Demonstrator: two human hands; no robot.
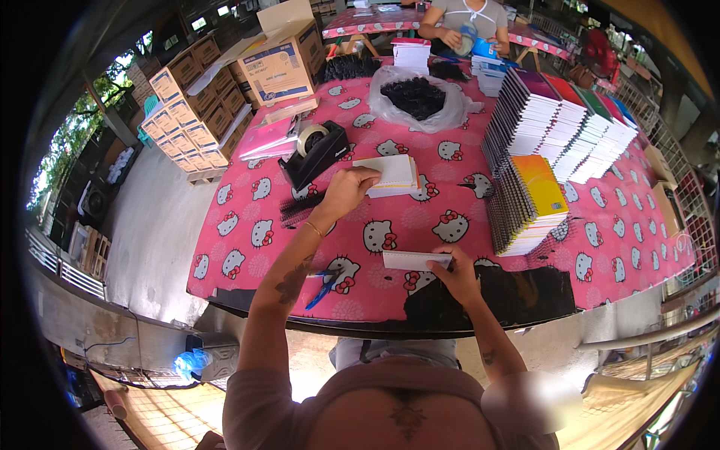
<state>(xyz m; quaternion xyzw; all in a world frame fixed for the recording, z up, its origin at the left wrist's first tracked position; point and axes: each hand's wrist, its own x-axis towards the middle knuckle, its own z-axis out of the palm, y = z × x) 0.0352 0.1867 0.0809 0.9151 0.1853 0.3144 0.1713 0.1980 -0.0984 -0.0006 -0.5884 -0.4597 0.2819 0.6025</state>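
Note:
My left hand (351,196), arm stretched forward, pinches the left edge of a small stack of white paper sheets (394,174) with yellowish-orange edges. Closer to me, my right hand (459,277) grips the right end of a thin white notepad (409,260), held tilted with a row of small holes or coils along its upper edge. Blue-handled pliers (322,289) lie on the table left of the notepad. To the right stands a pile of spiral notebooks with yellow covers (547,187).
A black tape dispenser (319,154) stands left of the paper. Black coils fill a plastic bag (412,97). Taller notebook stacks (536,112) rise at the right. Cartons (285,64) stand at the back left. A co-worker (469,26) handles a roll across the pink table (315,232).

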